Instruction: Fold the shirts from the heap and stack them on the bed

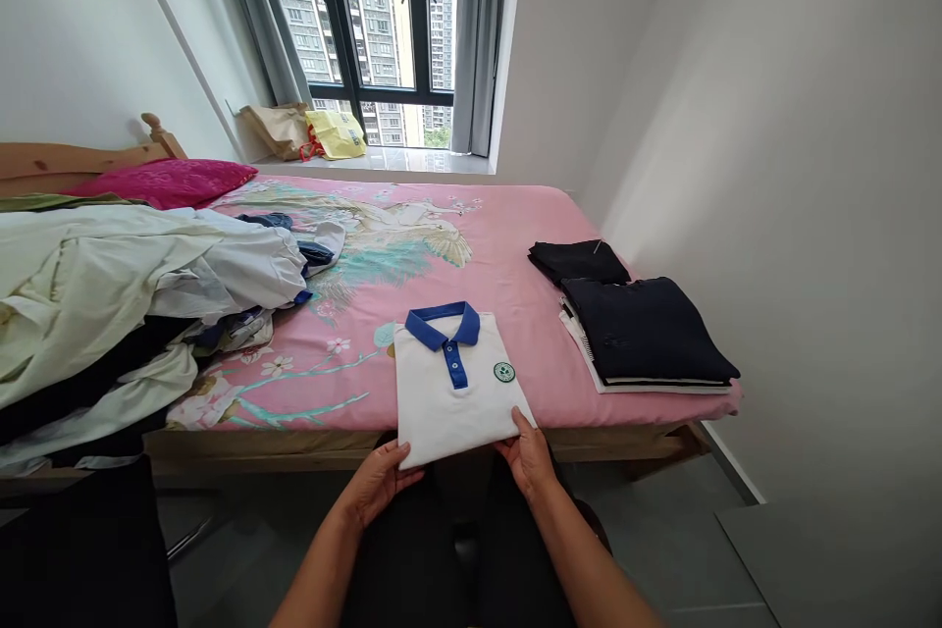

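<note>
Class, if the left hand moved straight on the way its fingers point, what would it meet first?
The left hand would first meet the white polo shirt it already holds. Beyond that, probably the wooden bed frame, though the hand's height is unclear.

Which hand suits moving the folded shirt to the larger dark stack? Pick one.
Right, probably: the right hand holds the folded shirt on the side nearer the larger dark stack, while the left hand holds the side farther away.

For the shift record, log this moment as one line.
left hand: on shirt corner | right hand: on opposite corner | shirt: folded, collar up-bed | dark folded stack: right side of bed
</note>
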